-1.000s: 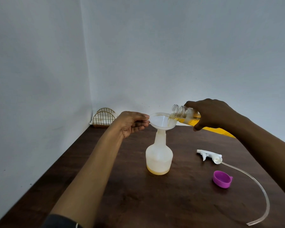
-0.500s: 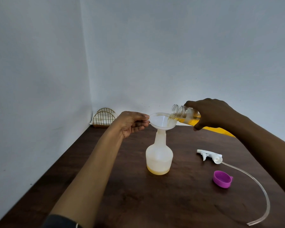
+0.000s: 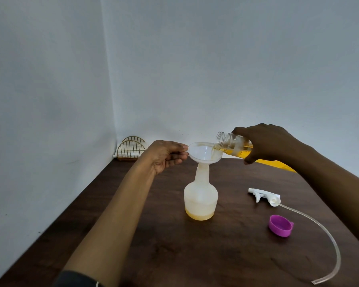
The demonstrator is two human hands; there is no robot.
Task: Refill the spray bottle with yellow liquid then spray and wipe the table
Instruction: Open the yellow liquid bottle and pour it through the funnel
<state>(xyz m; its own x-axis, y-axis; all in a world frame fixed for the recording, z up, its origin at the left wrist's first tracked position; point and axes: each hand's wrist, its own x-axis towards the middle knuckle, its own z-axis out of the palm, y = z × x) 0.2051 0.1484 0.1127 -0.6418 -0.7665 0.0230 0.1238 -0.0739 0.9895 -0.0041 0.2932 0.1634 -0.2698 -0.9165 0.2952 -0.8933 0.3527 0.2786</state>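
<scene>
- Where two pale walls meet, I log the room's corner, a wire rack (image 3: 131,149) set against it.
- tabletop (image 3: 195,255): dark wood, carrying everything.
- spray bottle (image 3: 200,198): upright at centre, between the hands, thin yellow layer at its base.
- refill bottle (image 3: 232,145): long axis near level, mouth leftward over the funnel (image 3: 203,155); right hand (image 3: 265,141) wrapped round it.
- left hand (image 3: 164,155): pinching the funnel rim; hands apart.
- spray head (image 3: 264,196), purple cap (image 3: 280,225): lying right, untouched.

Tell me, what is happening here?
A person is refilling a spray bottle. The right hand tips a clear bottle of yellow liquid into a funnel in the spray bottle's neck, while the left hand holds the funnel's rim. Only a shallow yellow layer is inside. The trigger head and a purple cap lie on the table.
</scene>
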